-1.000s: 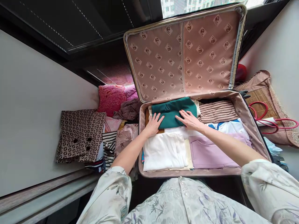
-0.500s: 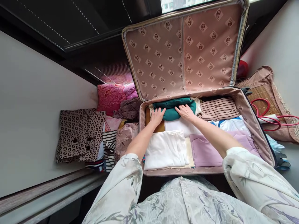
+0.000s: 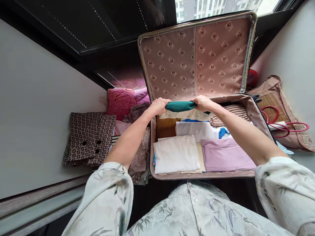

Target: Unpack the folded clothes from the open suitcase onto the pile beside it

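Closest to me is just my own floral shirt, then the front row of the open suitcase (image 3: 248,101): a folded white top (image 3: 176,154) and a folded lilac garment (image 3: 225,154) lying side by side. Behind those sit a white piece with blue trim (image 3: 197,129) and a brown folded thing (image 3: 166,127).

At the back edge, both hands are up off the stack. Left hand (image 3: 158,106) and right hand (image 3: 203,103) are each wrapped around one end of the rolled teal garment (image 3: 180,106), held level just in front of the lid lining. A cream patterned cloth (image 3: 189,114) hangs right beneath it; can't tell if it's pinched along with the roll or just lying under it.

My read on handling: light, soft, zero stiffness, so it would sag or unroll if let go in the middle. Gripping both ends like this looks like the sane way; nothing fragile or slippery about it.

Hard to make out: the striped top (image 3: 231,113) is mostly behind my right forearm, and the clothes pile left of the case is partly blocked by my left arm. The patterned brown jacket (image 3: 90,137) shows fine.
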Available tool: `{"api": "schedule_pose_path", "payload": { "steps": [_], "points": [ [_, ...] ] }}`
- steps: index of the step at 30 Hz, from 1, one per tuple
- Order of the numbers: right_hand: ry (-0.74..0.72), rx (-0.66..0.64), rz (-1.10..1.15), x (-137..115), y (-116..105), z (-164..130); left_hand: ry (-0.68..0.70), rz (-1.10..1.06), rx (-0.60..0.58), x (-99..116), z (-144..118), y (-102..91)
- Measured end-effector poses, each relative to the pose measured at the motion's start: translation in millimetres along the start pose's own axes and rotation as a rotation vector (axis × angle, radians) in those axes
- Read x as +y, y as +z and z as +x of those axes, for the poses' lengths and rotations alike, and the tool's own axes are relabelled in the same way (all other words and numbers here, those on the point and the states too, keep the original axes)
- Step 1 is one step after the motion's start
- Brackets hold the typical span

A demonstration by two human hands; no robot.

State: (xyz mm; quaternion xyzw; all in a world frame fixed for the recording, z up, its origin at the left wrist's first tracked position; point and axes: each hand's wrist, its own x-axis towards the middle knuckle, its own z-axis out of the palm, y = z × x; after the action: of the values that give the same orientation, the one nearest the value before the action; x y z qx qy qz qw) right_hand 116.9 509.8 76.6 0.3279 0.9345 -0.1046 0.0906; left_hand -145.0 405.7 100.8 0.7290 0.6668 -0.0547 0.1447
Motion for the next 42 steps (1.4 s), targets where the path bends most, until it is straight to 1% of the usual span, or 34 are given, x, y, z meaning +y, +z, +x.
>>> {"api": "schedule_pose_path", "payload": {
  "steps": [3, 6, 9, 11, 13, 14, 16, 18, 20, 21, 22, 24, 28, 31, 33, 35, 37, 39, 42],
  "points": [
    [-0.084, -0.004, 0.03, -25.0, -16.3, -34.9, 0.082, -0.011, -0.037, 5.8, -44.4, -19.7],
    [-0.117, -0.051, 0.044, -53.2, -20.9, -67.0, 0.137, -0.045, -0.083, 11.4, -88.0, -26.3],
    [-0.139, -0.078, 0.033, -79.6, -19.5, -91.6, 0.135, -0.05, -0.094, 18.0, -125.7, -22.5],
    [-0.162, -0.031, 0.015, -96.7, -12.7, -107.8, 0.123, -0.028, -0.052, 24.4, -150.4, -10.6],
    [-0.177, 0.053, -0.017, -115.1, 4.5, -127.1, 0.109, 0.004, 0.03, 32.5, -176.7, 14.4],
    [-0.18, 0.091, -0.036, -124.9, 18.3, -137.9, 0.101, 0.017, 0.071, 37.0, -190.2, 32.5],
    [-0.19, 0.118, -0.073, -145.3, 56.0, -160.1, 0.091, 0.023, 0.112, 46.7, -215.9, 78.2],
    [-0.224, 0.053, -0.088, -163.9, 101.2, -178.8, 0.084, 0.011, 0.064, 56.4, -236.4, 128.0],
    [-0.28, -0.064, -0.075, -176.6, 142.5, -189.8, 0.082, 0.021, -0.037, 64.8, -249.1, 169.4],
    [-0.293, -0.106, -0.072, -180.1, 158.1, -191.9, 0.08, 0.032, -0.084, 68.2, -252.2, 183.9],
    [-0.303, -0.138, -0.075, -181.8, 169.5, -191.9, 0.079, 0.042, -0.12, 70.9, -253.6, 193.7],
    [-0.325, -0.167, -0.104, -181.1, 180.1, -187.6, 0.081, 0.065, -0.157, 74.7, -252.4, 201.5],
    [-0.376, -0.169, -0.163, -177.3, 177.5, -176.0, 0.066, 0.11, -0.135, 81.2, -245.7, 199.5],
    [-0.356, -0.161, -0.171, -178.9, 178.4, -173.5, 0.054, 0.115, -0.126, 85.6, -242.9, 203.3],
    [-0.333, -0.148, -0.161, -180.7, 181.6, -174.8, 0.082, 0.098, -0.152, 84.3, -241.2, 205.8],
    [-0.308, -0.139, -0.14, -181.7, 184.5, -177.1, 0.097, 0.071, -0.191, 77.7, -237.2, 203.7],
    [-0.289, -0.136, -0.119, -182.0, 186.1, -179.1, 0.085, 0.038, -0.234, 66.6, -228.6, 195.6],
    [-0.259, -0.135, -0.09, -182.3, 186.3, -179.8, 0.073, -0.004, -0.28, 53.7, -214.4, 183.0],
    [-0.154, -0.139, -0.011, -183.8, 185.5, -178.9, 0.095, -0.051, -0.355, 38.6, -186.7, 162.4]
  ]
}}
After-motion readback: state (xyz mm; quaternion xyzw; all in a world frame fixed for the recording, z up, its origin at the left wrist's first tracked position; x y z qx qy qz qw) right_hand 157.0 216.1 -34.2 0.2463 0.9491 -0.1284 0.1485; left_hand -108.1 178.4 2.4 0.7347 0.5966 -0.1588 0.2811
